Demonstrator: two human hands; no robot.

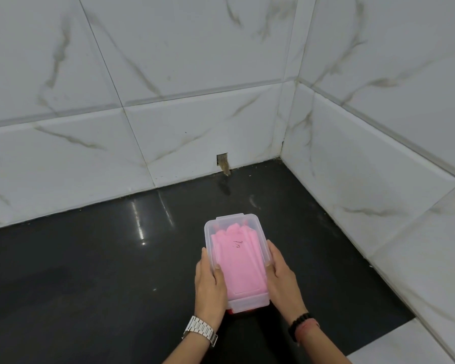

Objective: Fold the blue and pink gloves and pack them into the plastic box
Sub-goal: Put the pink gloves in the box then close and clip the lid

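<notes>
Over on the left, the left hand (210, 282) is wrapped around the long left side of the plastic box (237, 261), thumb laid over the top edge, fingers tucked down the wall; a metal watch (200, 333) sits on that wrist. In the middle, the box rests on the dark glossy worktop (90, 271), near the corner where the marble-patterned wall tiles (168, 101) meet. Its clear lid (229, 219) appears to be on, and pink glove (238, 264) material fills the view through it, a small dark scribble showing near the far end. No blue glove can be made out from here; it may lie underneath, hard to say. A sliver of red peeks out at the near bottom edge, unclear what it is. On the right, the right hand (279, 277) mirrors its partner, clasping the long right side, a dark beaded bracelet (301, 324) on the wrist.

This looks like the closing stage: the lid being pressed home. To do it well, push evenly on both long edges together, then work round to the short ends, checking no pink material is pinched under the rim before snapping the latches.
</notes>
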